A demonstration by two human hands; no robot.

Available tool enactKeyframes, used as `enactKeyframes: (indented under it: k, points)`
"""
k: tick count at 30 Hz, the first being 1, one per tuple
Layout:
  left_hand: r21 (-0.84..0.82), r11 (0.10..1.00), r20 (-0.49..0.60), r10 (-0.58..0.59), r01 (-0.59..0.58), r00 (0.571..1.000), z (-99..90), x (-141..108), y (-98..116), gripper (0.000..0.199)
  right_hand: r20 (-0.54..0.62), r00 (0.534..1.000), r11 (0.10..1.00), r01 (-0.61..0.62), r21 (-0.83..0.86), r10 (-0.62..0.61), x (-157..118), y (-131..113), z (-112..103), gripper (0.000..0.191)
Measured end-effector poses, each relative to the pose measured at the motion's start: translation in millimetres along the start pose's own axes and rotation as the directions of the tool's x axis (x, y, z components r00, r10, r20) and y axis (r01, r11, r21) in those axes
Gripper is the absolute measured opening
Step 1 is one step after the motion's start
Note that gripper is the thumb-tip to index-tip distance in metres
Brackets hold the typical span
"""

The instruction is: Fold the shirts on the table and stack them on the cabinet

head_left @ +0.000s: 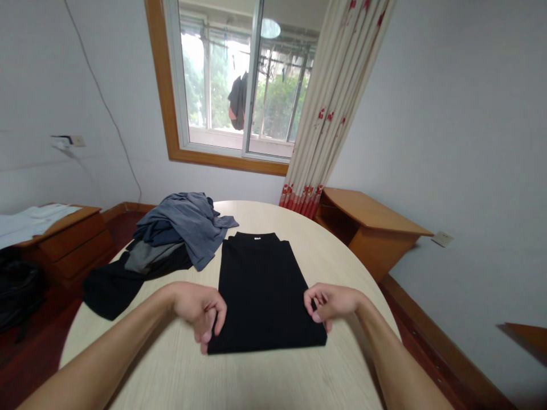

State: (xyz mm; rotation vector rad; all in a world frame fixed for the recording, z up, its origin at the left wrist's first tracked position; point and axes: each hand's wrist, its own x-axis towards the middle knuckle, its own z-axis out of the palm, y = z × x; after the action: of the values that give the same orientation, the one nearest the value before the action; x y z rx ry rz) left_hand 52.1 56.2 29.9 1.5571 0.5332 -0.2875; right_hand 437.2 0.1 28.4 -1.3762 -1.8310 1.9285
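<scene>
Black folded top [262, 293]: long axis judged to run away from the wearer

Position: lies flat on the round pale wood-grain table [256, 384], straight ahead and between the two hands. Its collar [245, 239], with a small white label [257, 238], is at the far end; the straight near edge faces the wearer. View is foreshortened, so the axis is a judgement.

Left hand [200, 310]: fingers curled at the left side, beside the near-left corner. Right hand [331, 303]: fingers curled over the right side, slightly farther up from its corner. Left is thus a little nearer its corner; otherwise the pair sits nearly symmetrical. Both appear to touch the cloth; cannot tell whether either pinches it.

Outward: beyond the left hand, a loose heap holds a blue-grey garment [194, 222] on top and a black garment [113, 287] beneath, apart from the folded top. Past the table's far edge, a floral-patterned curtain [322, 125] hangs beside the sliding window [200, 85].
</scene>
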Motion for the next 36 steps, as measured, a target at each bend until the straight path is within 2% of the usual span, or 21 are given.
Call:
enactKeyframes:
  k: [1, 2, 3, 4, 5, 6, 7, 8, 9, 11, 12, 14, 16, 18, 20, 24, 27, 30, 31, 33, 36]
  points:
    - [-0.037, 0.999, 0.155, 0.000, 0.006, 0.988, 0.2, -5, 2, 0.045, 0.115, 0.993, 1.000, -0.022, 0.016, 0.020, -5, -1, -1, 0.046]
    - [-0.076, 0.997, 0.250, 0.006, 0.013, 0.968, -0.9, -10, 3, 0.053, 0.186, 0.982, 0.999, -0.031, 0.040, 0.023, -8, -2, -1, 0.050]
    - [-0.114, 0.993, 0.277, 0.013, 0.020, 0.961, -3.1, -14, 3, 0.061, 0.199, 0.980, 0.997, -0.027, 0.073, 0.012, -9, -2, -2, 0.054]
    - [-0.151, 0.988, 0.237, 0.014, 0.022, 0.971, -6.3, -16, 2, 0.068, 0.162, 0.987, 0.994, -0.014, 0.110, -0.004, -9, -1, -2, 0.056]
    - [-0.187, 0.982, 0.141, 0.006, 0.020, 0.990, -10.3, -17, 0, 0.072, 0.083, 0.996, 0.989, 0.006, 0.145, -0.018, -6, 0, -3, 0.057]
    - [-0.218, 0.976, 0.001, -0.009, 0.009, 1.000, -14.5, -16, -3, 0.072, -0.026, 0.999, 0.983, 0.036, 0.181, -0.032, -2, 2, -3, 0.057]
    - [-0.238, 0.971, -0.170, -0.028, -0.014, 0.985, -18.8, -13, -7, 0.070, -0.154, 0.987, 0.973, 0.082, 0.217, -0.049, 4, 5, -3, 0.055]
    - [-0.244, 0.969, -0.352, -0.043, -0.047, 0.935, -22.8, -8, -11, 0.067, -0.288, 0.955, 0.959, 0.145, 0.244, -0.071, 11, 8, -3, 0.052]
    - [-0.230, 0.969, -0.521, -0.049, -0.085, 0.852, -26.4, -1, -15, 0.064, -0.410, 0.907, 0.943, 0.216, 0.253, -0.097, 19, 10, -4, 0.050]
    - [-0.149, 0.977, -0.767, -0.017, -0.153, 0.641, -33.0, 15, -22, 0.061, -0.582, 0.799, 0.913, 0.339, 0.227, -0.152, 36, 13, -6, 0.046]
    - [-0.092, 0.980, -0.837, 0.020, -0.176, 0.547, -36.2, 23, -24, 0.061, -0.634, 0.754, 0.902, 0.380, 0.205, -0.174, 44, 13, -8, 0.045]
    - [0.040, 0.978, -0.904, 0.123, -0.206, 0.410, -43.1, 37, -27, 0.060, -0.685, 0.702, 0.894, 0.416, 0.170, -0.196, 58, 9, -14, 0.045]
    - [0.151, 0.961, -0.925, 0.220, -0.229, 0.311, -50.5, 48, -29, 0.059, -0.700, 0.688, 0.905, 0.400, 0.145, -0.192, 70, 3, -22, 0.045]
    - [0.211, 0.943, -0.933, 0.273, -0.256, 0.237, -57.4, 55, -30, 0.058, -0.708, 0.682, 0.924, 0.366, 0.113, -0.183, 82, -3, -30, 0.044]
    - [0.220, 0.935, -0.938, 0.281, -0.280, 0.203, -61.9, 61, -32, 0.059, -0.724, 0.665, 0.928, 0.361, 0.094, -0.185, 92, -5, -35, 0.041]
    - [0.150, 0.916, -0.944, 0.245, -0.373, 0.221, -61.1, 62, -32, 0.064, -0.781, 0.588, 0.925, 0.379, 0.035, -0.211, 104, 1, -36, 0.041]
    - [0.136, 0.891, -0.948, 0.244, -0.434, 0.204, -56.4, 49, -25, 0.065, -0.825, 0.491, 0.915, 0.397, -0.076, -0.281, 99, 1, -34, 0.044]
    - [0.219, 0.896, -0.938, 0.302, -0.386, 0.169, -54.5, 32, -19, 0.061, -0.822, 0.363, 0.861, 0.429, -0.271, -0.440, 93, -6, -36, 0.044]
    - [0.244, 0.901, -0.936, 0.316, -0.357, 0.157, -54.8, 28, -19, 0.061, -0.803, 0.346, 0.844, 0.424, -0.328, -0.486, 92, -8, -38, 0.045]
    - [0.268, 0.921, -0.938, 0.316, -0.282, 0.141, -56.2, 25, -20, 0.064, -0.762, 0.369, 0.830, 0.402, -0.386, -0.533, 95, -10, -40, 0.051]
    - [0.270, 0.954, -0.946, 0.288, -0.131, 0.150, -58.1, 31, -26, 0.064, -0.695, 0.490, 0.849, 0.337, -0.407, -0.527, 103, -6, -40, 0.060]
